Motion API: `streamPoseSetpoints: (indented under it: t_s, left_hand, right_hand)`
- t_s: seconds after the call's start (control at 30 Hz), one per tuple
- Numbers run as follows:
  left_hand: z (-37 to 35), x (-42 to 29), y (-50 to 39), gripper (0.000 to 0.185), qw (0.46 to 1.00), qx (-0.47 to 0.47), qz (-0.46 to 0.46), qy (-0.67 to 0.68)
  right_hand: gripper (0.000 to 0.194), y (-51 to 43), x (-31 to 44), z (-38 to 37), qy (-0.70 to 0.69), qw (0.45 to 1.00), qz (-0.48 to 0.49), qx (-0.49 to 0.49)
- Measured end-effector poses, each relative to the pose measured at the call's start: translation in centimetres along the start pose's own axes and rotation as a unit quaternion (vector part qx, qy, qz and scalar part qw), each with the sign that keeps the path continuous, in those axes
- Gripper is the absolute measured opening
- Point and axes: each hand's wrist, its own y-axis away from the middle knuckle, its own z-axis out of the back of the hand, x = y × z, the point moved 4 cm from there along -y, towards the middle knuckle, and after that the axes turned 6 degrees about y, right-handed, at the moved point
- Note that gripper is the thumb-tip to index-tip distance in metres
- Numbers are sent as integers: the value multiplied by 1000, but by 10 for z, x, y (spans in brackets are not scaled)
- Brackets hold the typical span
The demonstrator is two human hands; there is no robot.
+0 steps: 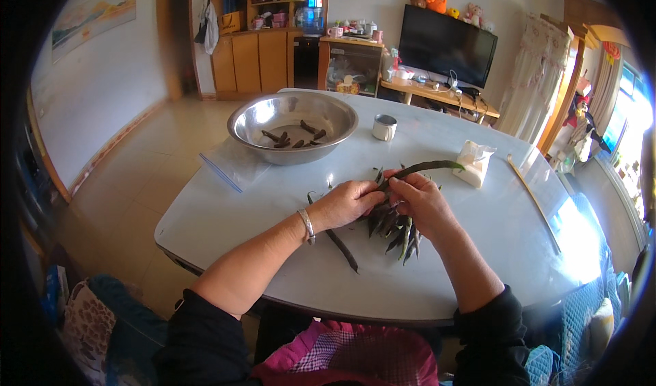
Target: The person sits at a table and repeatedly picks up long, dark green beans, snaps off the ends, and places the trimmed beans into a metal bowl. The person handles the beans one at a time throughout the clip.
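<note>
A long dark bean pod (pixel 425 167) with a green tip is held between both hands over the table. My left hand (pixel 353 201), with a bracelet at the wrist, pinches its near end. The fingers of my right hand (pixel 417 196) grip it a little farther along, and the tip points right. Beneath the hands lies a pile of dark bean pods (pixel 397 232), partly hidden by them. One more long pod (pixel 341 250) lies apart, passing under my left wrist. Several short pod pieces (pixel 283 141) rest in the steel basin (pixel 241 129) beyond my left hand.
On the pale table (pixel 225 247) are a clear zip bag (pixel 233 168) beside the basin, a metal-lined mug (pixel 384 128), a white packet of tissues (pixel 472 164) and a thin stick (pixel 533 204) at the right. A quilted blue chair cover (pixel 584 273) borders the right edge.
</note>
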Motion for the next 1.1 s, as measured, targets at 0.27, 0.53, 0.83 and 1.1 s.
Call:
streamPoseSetpoints:
  t_s: [0.27, 0.53, 0.83, 1.1]
  left_hand:
    - [16, -12, 2, 27, 994, -102, -26, -15]
    - [30, -3, 6, 22, 909, -260, 18, 325]
    - [16, 2, 6, 26, 940, -78, 147, 299]
    - [11, -8, 6, 28, 971, -26, 108, 210]
  right_hand:
    - [26, -5, 5, 15, -136, 982, 76, -109]
    - [26, -4, -3, 11, -182, 975, 46, -118]
    - [25, -3, -6, -1, -38, 999, 2, -16]
    - [21, -3, 2, 9, -66, 992, 49, -96]
